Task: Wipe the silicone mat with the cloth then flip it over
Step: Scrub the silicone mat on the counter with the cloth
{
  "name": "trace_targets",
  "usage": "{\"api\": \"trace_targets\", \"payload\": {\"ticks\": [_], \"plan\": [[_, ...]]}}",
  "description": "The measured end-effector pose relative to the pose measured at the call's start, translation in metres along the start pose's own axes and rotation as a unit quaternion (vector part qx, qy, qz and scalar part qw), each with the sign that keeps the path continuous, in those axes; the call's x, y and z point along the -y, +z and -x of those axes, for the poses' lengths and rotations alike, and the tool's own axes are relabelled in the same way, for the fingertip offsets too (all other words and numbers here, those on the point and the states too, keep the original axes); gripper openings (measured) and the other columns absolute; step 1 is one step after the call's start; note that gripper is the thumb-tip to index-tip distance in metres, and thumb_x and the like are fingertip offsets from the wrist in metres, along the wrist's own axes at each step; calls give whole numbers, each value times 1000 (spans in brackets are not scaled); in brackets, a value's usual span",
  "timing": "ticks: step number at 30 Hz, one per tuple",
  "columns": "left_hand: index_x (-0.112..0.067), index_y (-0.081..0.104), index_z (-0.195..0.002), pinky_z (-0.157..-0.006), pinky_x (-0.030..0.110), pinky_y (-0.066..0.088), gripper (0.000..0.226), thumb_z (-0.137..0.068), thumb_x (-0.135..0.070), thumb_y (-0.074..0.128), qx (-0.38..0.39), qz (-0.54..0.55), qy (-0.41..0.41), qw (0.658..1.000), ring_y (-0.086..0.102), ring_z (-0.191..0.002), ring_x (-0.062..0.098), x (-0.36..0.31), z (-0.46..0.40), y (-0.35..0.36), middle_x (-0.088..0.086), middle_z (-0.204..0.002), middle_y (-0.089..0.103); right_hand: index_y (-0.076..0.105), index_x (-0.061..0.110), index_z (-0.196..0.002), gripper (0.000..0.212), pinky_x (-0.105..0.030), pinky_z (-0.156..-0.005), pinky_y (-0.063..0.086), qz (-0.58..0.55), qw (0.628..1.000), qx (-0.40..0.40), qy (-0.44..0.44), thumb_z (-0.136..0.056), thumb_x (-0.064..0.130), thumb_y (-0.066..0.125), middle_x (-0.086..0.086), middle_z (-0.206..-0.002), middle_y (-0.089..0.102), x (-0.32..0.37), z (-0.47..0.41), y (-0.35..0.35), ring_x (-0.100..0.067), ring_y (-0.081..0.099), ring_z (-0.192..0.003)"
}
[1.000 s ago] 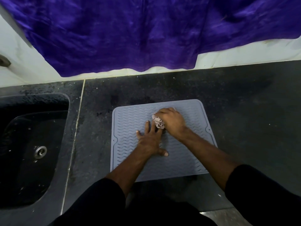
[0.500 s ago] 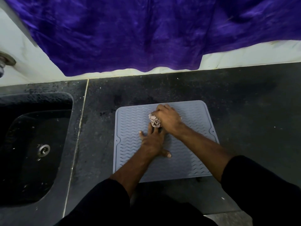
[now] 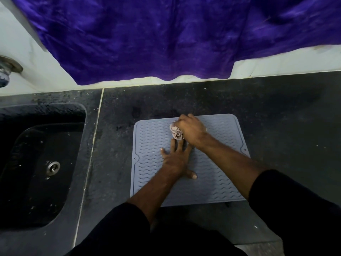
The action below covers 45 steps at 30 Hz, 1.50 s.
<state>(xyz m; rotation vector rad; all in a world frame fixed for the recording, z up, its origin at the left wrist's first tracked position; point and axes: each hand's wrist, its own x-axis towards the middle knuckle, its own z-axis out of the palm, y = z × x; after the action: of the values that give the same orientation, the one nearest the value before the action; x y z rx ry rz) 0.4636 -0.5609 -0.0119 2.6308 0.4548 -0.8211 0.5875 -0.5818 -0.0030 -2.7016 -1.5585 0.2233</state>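
Observation:
A grey silicone mat (image 3: pixel 217 182) with a wavy ribbed pattern lies flat on the dark counter. My right hand (image 3: pixel 191 129) is closed around a bunched pinkish patterned cloth (image 3: pixel 176 133) and presses it on the mat near its far edge. My left hand (image 3: pixel 177 159) lies flat on the middle of the mat with fingers spread, its fingertips just below the cloth.
A black sink (image 3: pixel 36 163) with a metal drain (image 3: pixel 53 167) is set into the counter (image 3: pixel 286 126) to the left. A purple fabric (image 3: pixel 156 37) hangs over the white wall behind. A metal tap fitting (image 3: pixel 7 69) shows at the far left.
My right hand has slid the cloth a little toward the mat's far edge. My left hand stays flat on the mat. The view has shifted slightly.

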Motion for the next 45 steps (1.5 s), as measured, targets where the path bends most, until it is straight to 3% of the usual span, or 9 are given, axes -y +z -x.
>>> {"api": "trace_targets", "payload": {"ticks": [3,9,13,18,24,27,31,36,45], "plan": [[-30,-14,-152,-107,73,1,127,-67,-55,78,-5,2,2,1000,-25,-144,32,1,0,1,4,-158,-26,49,22,-136,55,-36,-100,40,40,999,22,21,-84,23,68,-6,-132,48,-18,11,0,-27,45,-117],[-35,-15,-151,-107,74,-1,128,-67,-51,80,-1,13,5,1000,-28,-142,33,0,1,-1,1,-155,-34,61,16,-123,38,-39,-90,46,6,992,-7,122,-86,12,64,-12,-121,55,-59,26,-7,-31,52,-107],[-34,-15,-151,-107,74,1,128,-67,-53,79,-6,5,6,1000,-27,-143,33,1,0,0,1,-155,-34,60,18,-126,38,-37,-94,42,-40,996,-47,60,-88,15,59,-9,-125,56,-36,10,-10,-30,51,-109],[-31,-13,-152,-107,73,0,126,-68,-55,78,0,1,1,1000,-25,-144,33,0,1,-1,6,-158,-27,55,23,-130,39,-35,-98,41,-4,1000,-10,-23,-92,26,58,-3,-127,54,-7,-2,4,-26,48,-113],[-34,-14,-151,-107,74,2,128,-67,-53,79,-6,6,9,1000,-27,-143,33,1,0,-1,2,-156,-31,55,25,-131,45,-37,-95,44,14,998,-7,61,-87,20,64,-5,-126,53,-51,19,2,-27,49,-112],[-35,-15,-151,-108,74,2,128,-67,-52,80,-1,11,6,1000,-27,-143,33,1,2,-3,2,-156,-33,60,20,-122,38,-39,-91,47,1,995,-11,96,-85,19,67,-8,-121,57,-55,19,-2,-29,53,-109],[-34,-16,-151,-107,74,1,128,-68,-52,79,-4,7,6,1000,-28,-142,33,1,1,-1,1,-155,-34,61,20,-123,41,-41,-92,46,-62,996,-47,53,-83,13,65,-8,-123,57,-35,4,-10,-31,54,-108],[-31,-15,-151,-107,74,-1,128,-68,-54,79,4,3,1,1000,-26,-143,33,0,0,0,6,-156,-30,58,22,-127,33,-39,-98,42,-9,999,-2,-37,-95,29,52,-5,-128,55,3,-10,-2,-27,49,-113],[-34,-15,-151,-107,74,0,128,-67,-53,79,-8,3,7,1000,-27,-143,33,2,0,1,1,-155,-33,59,19,-126,41,-41,-94,44,4,997,3,76,-86,14,64,-11,-122,49,-33,8,-7,-31,50,-109]]}}
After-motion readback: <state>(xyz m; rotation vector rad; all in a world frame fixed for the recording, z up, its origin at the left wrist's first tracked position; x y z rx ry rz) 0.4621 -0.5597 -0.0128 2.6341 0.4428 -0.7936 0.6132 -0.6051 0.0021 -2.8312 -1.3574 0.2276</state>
